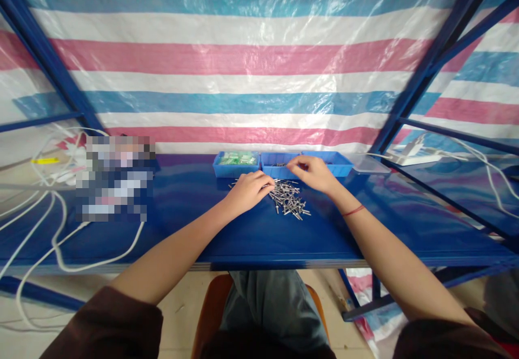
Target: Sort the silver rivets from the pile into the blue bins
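A loose pile of small silver rivets (290,201) lies on the blue table (259,234). My left hand (248,190) rests at the pile's left edge with its fingers curled, pinching something small I cannot make out. My right hand (311,172) hovers just behind the pile, fingers pinched together over the front rim of the middle blue tray (279,165). A red string circles my right wrist.
Three shallow blue trays stand in a row at the back: the left one (236,164) holds green parts, the right one (338,163) looks dark inside. A clear lid (371,165) lies beside them. White cables (60,229) trail over the table's left side. Blue frame posts rise on both sides.
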The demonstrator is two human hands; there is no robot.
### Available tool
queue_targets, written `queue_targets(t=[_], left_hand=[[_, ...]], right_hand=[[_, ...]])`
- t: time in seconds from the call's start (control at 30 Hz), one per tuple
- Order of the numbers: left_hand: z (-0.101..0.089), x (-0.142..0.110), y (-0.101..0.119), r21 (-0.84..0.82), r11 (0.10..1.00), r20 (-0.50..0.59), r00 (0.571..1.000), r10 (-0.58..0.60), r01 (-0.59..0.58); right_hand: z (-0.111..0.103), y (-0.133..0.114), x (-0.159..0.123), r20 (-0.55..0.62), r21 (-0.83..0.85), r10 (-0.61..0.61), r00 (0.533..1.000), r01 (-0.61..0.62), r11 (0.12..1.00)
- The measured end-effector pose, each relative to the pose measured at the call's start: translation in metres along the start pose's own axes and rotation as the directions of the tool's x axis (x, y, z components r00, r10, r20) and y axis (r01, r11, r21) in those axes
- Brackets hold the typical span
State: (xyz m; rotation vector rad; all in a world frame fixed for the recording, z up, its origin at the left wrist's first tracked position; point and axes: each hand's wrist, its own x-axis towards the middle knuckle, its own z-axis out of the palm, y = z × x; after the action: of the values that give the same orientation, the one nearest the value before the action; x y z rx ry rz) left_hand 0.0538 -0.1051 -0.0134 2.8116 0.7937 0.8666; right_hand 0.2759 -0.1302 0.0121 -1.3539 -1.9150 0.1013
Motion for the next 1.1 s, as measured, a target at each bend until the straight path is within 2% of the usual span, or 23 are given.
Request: queue_targets(t=[0.1, 0.33, 0.47, 0.6, 0.7, 0.83, 1.1], left_hand=[[-0.004, 0.001, -0.002, -0.065, 0.997, -0.060, 0.998, -0.036, 0.032], [-0.003, 0.003, -0.006, -0.137, 0.990, -0.120, 0.992, -0.039, 0.023], [-0.001, 0.004, -0.004, -0.266, 0.963, -0.145, 0.986, -0.084, 0.042], [0.001, 0.007, -0.004, -0.488, 0.861, -0.200, 0.941, -0.272, 0.145], [0.001, 0.008, -0.005, -0.573, 0.798, -0.192, 0.916, -0.352, 0.187], [0.001, 0.008, -0.005, -0.588, 0.793, -0.210, 0.917, -0.340, 0.159], [0.000, 0.008, -0.004, -0.504, 0.857, -0.284, 0.917, -0.279, 0.105]], right_hand=[[0.013, -0.016, -0.005, 0.211, 0.184, -0.095, 0.973, 0.056, 0.981], [0.023, -0.024, -0.007, 0.301, 0.315, -0.080, 0.950, -0.019, 0.949], [0.022, -0.024, -0.005, 0.293, 0.398, -0.063, 0.954, -0.062, 0.915], [0.021, -0.024, -0.004, 0.229, 0.493, 0.007, 0.973, -0.122, 0.861], [0.020, -0.024, -0.003, 0.203, 0.518, 0.076, 0.976, -0.173, 0.837], [0.021, -0.024, -0.004, 0.204, 0.537, 0.092, 0.975, -0.190, 0.822], [0.022, -0.025, -0.004, 0.223, 0.553, 0.126, 0.967, -0.232, 0.800]])
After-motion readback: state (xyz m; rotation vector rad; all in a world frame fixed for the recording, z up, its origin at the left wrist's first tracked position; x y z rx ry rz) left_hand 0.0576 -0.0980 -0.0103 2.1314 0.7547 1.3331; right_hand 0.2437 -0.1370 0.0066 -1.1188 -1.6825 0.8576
